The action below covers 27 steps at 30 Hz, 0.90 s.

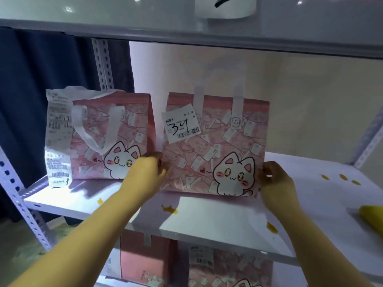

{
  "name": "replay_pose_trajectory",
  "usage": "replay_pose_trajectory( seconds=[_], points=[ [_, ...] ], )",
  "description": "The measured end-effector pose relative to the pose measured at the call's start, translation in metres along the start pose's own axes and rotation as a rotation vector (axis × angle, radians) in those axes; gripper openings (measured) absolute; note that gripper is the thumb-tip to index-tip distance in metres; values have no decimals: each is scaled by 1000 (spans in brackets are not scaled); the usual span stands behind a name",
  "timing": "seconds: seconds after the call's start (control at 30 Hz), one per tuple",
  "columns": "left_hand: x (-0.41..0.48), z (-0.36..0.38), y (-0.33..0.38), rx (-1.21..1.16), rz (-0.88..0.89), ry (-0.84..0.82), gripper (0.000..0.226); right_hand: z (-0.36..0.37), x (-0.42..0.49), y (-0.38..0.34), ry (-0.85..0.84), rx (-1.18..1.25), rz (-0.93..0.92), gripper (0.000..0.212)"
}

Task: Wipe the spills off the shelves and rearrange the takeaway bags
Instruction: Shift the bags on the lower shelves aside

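A pink cat-print takeaway bag [215, 154] with a white label marked 34 stands on the white middle shelf [217, 220]. My left hand [148, 172] grips its lower left edge and my right hand [275, 183] grips its lower right edge. A second pink cat-print bag [112, 137] with a long receipt stands to the left, close beside my left hand. Yellow spills dot the shelf: one in front of the held bag [170, 209], one near my right forearm [272, 227], one at the left [100, 201] and a few at the right [342, 179].
A yellow object [372, 217], only partly in view, lies at the shelf's right edge. More pink bags [228, 270] stand on the shelf below. An upper shelf [186, 21] hangs close above. Perforated metal uprights [103, 65] frame the rack; a dark curtain hangs behind at left.
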<state>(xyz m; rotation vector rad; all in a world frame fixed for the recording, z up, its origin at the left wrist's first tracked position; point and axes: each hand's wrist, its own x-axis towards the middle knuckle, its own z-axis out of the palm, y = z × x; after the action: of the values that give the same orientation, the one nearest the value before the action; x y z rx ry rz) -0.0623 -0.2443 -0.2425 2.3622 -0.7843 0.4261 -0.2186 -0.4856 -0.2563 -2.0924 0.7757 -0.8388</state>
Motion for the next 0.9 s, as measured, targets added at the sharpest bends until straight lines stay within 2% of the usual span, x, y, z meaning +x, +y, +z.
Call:
replay_pose_trajectory(
  seconds=[0.23, 0.4, 0.47, 0.6, 0.73, 0.9],
  points=[
    [10, 6, -3, -39, 12, 1, 16, 1, 4, 0, 5, 33, -7, 9],
    [7, 3, 0, -78, 7, 45, 12, -8, 5, -1, 29, -10, -34, 3],
    [4, 0, 2, -94, -23, 64, 5, -14, 4, -2, 84, -66, -76, 9],
    [-6, -11, 3, -80, -65, 102, 21, -25, 2, -12, 171, -115, -264, 16],
    [-27, -26, -1, -71, -68, 170, 25, -23, -7, -32, 31, -35, -372, 11],
    [-58, -55, -24, -51, -150, 188, 34, 3, -24, -58, -234, -104, -475, 2]
  ],
)
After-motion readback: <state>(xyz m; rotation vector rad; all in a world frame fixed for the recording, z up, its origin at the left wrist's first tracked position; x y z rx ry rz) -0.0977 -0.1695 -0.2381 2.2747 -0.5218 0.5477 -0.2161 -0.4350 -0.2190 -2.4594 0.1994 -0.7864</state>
